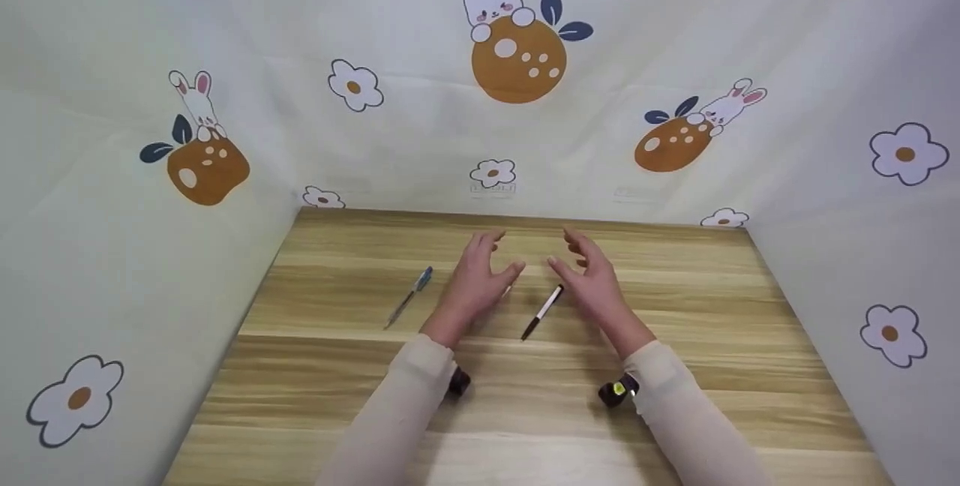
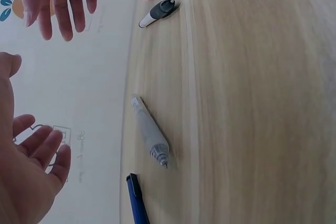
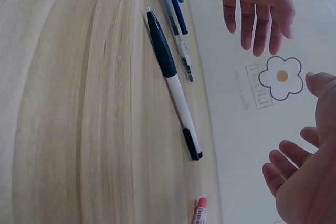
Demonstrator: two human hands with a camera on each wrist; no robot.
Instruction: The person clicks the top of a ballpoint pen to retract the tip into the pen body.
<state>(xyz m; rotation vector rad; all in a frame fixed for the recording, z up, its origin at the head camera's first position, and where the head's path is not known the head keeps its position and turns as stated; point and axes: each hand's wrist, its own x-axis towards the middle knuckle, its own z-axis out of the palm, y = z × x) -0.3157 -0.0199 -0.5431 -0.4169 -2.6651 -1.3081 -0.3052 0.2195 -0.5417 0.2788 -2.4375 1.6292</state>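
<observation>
Both hands hover above the wooden table (image 1: 525, 426) with palms turned toward each other, holding nothing. My left hand (image 1: 476, 276) has its fingers loosely bent, and my right hand (image 1: 596, 276) mirrors it. Between and below them lies a white pen with black ends (image 1: 541, 313), nearest the right hand. Left of the left hand lies a pen with a blue end (image 1: 414, 295). A clear grey pen (image 2: 149, 132) shows in the left wrist view, mostly hidden under the left hand in the head view. Beside it is a blue pen (image 2: 137, 200).
A red-tipped stick (image 3: 200, 212) with a printed label lies near the bottom of the right wrist view. Pale cloth (image 1: 405, 141) with rabbits and flowers hangs along the table's back and both sides. Small black cameras (image 1: 616, 391) sit at the wrists.
</observation>
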